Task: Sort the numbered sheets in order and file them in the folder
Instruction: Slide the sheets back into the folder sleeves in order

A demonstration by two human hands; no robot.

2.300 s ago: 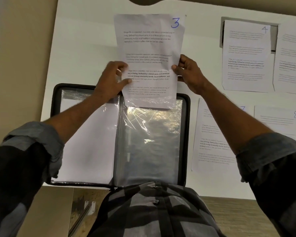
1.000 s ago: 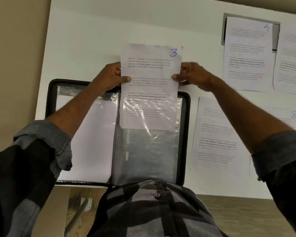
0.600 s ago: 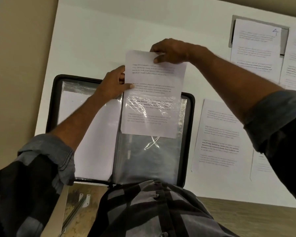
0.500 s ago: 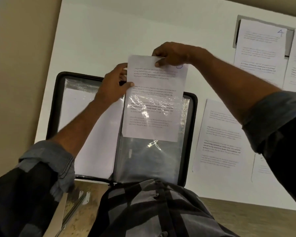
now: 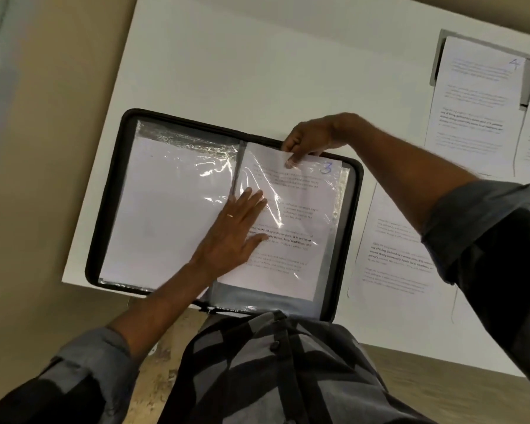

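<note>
A black zip folder (image 5: 104, 209) lies open on the white table (image 5: 227, 71), with clear plastic sleeves on both sides. The sheet numbered 3 (image 5: 300, 209) sits almost fully inside the right-hand sleeve, slightly tilted. My right hand (image 5: 309, 142) pinches the sheet's top edge at the sleeve's opening. My left hand (image 5: 233, 237) lies flat with fingers spread on the sleeve near the folder's spine. The left sleeve (image 5: 166, 209) holds a white sheet whose number is not visible.
To the right of the folder lie more printed sheets: sheet 4 (image 5: 478, 102) at the back right, another sheet (image 5: 389, 249) beside the folder partly under my right arm, and one cut off by the right edge. My checked shirt covers the table's near edge.
Sheet 3 has slid down from half out to almost fully inside the right sleeve. My right hand followed its top edge down. My left hand left the sheet's side and now presses flat on the sleeve.
</note>
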